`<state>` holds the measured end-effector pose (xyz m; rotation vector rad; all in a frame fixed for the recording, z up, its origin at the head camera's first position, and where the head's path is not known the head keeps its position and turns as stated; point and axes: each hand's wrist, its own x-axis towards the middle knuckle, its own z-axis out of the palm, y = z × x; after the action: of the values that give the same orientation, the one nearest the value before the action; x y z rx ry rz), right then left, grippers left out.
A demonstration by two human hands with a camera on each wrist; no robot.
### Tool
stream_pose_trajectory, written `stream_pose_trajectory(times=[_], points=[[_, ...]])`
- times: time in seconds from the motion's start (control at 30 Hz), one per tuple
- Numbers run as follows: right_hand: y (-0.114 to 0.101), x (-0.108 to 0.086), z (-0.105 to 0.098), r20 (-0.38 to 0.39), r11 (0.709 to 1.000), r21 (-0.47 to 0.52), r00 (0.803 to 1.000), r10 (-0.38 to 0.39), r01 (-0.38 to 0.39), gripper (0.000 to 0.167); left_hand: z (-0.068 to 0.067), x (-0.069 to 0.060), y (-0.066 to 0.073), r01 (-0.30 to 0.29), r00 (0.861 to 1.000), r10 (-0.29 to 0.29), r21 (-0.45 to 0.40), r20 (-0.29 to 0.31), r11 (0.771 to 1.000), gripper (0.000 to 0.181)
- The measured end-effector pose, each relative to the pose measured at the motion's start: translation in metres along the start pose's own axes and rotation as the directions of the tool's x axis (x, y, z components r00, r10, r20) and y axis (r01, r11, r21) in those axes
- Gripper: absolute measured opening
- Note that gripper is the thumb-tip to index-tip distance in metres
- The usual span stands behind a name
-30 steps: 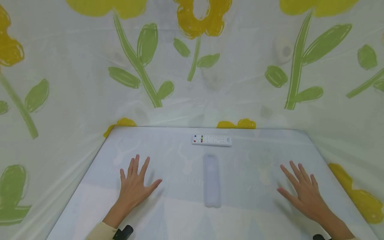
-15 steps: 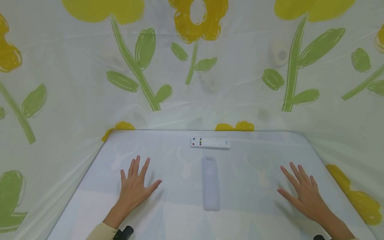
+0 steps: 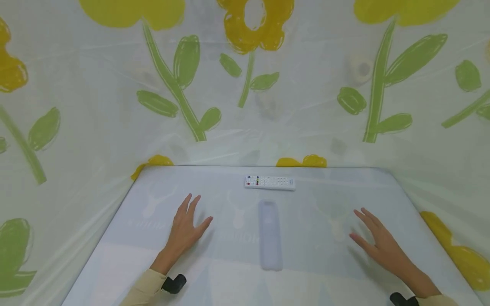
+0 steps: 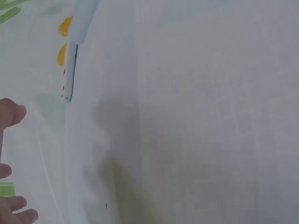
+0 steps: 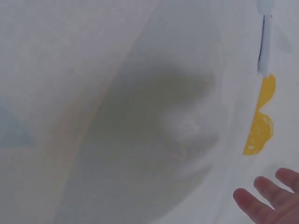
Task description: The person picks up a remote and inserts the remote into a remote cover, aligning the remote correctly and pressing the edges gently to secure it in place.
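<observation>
A white remote control with small coloured buttons at its left end lies crosswise near the table's far edge. Below it is a long, translucent bluish sleeve, lengthwise and slightly longer than the remote. Left of the sleeve, my left hand hovers over the table, thumb apart from the fingers and nothing held. My right hand hovers at the right side, also holding nothing. Each wrist view catches the remote's side, with fingertips at the left wrist view's edge and fingertips at the right wrist view's lower corner.
A pale patterned cloth covers the table. Behind and beside it hangs a white curtain printed with yellow flowers and green leaves. Black straps with small devices sit on both wrists.
Both hands, earlier spread flat with fingers fanned, have turned thumb-side up with fingers closer together. The left hand has moved slightly right. Remote and sleeve have stayed in place.
</observation>
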<state>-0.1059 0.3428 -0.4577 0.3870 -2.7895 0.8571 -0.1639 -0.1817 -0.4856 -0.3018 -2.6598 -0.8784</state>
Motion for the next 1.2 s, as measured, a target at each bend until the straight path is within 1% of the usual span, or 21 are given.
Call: stream_pose_trajectory(times=[0.1,0.2,0.27,0.33,0.43,0.57,0.63,0.7,0.77,0.83,0.9,1.0,1.07,1.2], points=[[-0.001,0.006,-0.001,-0.038,1.0,-0.007,0.999,-0.019,0.019,0.067,0.008,0.008,0.002,0.039,0.999,-0.038,-0.091,0.019,0.995,0.071],[-0.002,0.014,-0.004,-0.063,1.0,-0.003,0.998,-0.013,0.012,0.064,0.014,0.017,0.006,0.05,0.999,-0.049,-0.164,0.012,0.985,0.066],[-0.004,0.018,-0.007,-0.072,0.999,0.033,0.997,0.004,-0.002,0.062,0.017,0.022,0.009,0.05,0.999,-0.051,-0.208,0.0,0.977,0.063],[-0.006,0.023,-0.011,-0.064,0.997,0.072,0.997,0.036,-0.031,0.059,0.02,0.028,0.01,0.058,0.998,-0.063,-0.254,-0.011,0.965,0.06],[-0.008,0.032,-0.014,-0.053,0.99,0.126,0.996,0.066,-0.059,0.056,0.023,0.036,0.013,0.094,0.995,-0.102,-0.317,-0.008,0.944,0.057],[-0.01,0.044,-0.012,-0.033,0.981,0.169,0.995,0.098,-0.091,0.052,0.025,0.044,0.017,0.161,0.986,-0.166,-0.383,0.02,0.91,0.055],[-0.009,0.05,-0.01,-0.022,0.975,0.198,0.994,0.109,-0.103,0.051,0.025,0.048,0.017,0.185,0.982,-0.186,-0.412,0.039,0.892,0.055],[-0.009,0.056,-0.007,-0.009,0.964,0.243,0.993,0.118,-0.112,0.05,0.026,0.053,0.018,0.212,0.976,-0.207,-0.436,0.061,0.875,0.054],[-0.008,0.062,-0.004,0.004,0.946,0.3,0.992,0.123,-0.118,0.049,0.027,0.059,0.018,0.232,0.972,-0.22,-0.458,0.081,0.858,0.053],[-0.007,0.067,0.0,0.014,0.922,0.366,0.992,0.128,-0.124,0.047,0.028,0.064,0.017,0.246,0.969,-0.225,-0.459,0.102,0.854,0.052],[-0.006,0.072,0.004,0.023,0.891,0.435,0.99,0.137,-0.133,0.046,0.029,0.07,0.017,0.256,0.967,-0.226,-0.47,0.12,0.845,0.051],[-0.005,0.08,0.01,0.038,0.851,0.502,0.988,0.152,-0.151,0.045,0.031,0.078,0.016,0.256,0.967,-0.212,-0.481,0.144,0.838,0.051],[-0.004,0.085,0.014,0.051,0.835,0.524,0.985,0.167,-0.169,0.045,0.032,0.082,0.016,0.256,0.966,-0.202,-0.488,0.162,0.834,0.051],[-0.003,0.095,0.019,0.08,0.823,0.527,0.977,0.2,-0.212,0.047,0.038,0.09,0.017,0.249,0.967,-0.179,-0.515,0.181,0.82,0.049]])
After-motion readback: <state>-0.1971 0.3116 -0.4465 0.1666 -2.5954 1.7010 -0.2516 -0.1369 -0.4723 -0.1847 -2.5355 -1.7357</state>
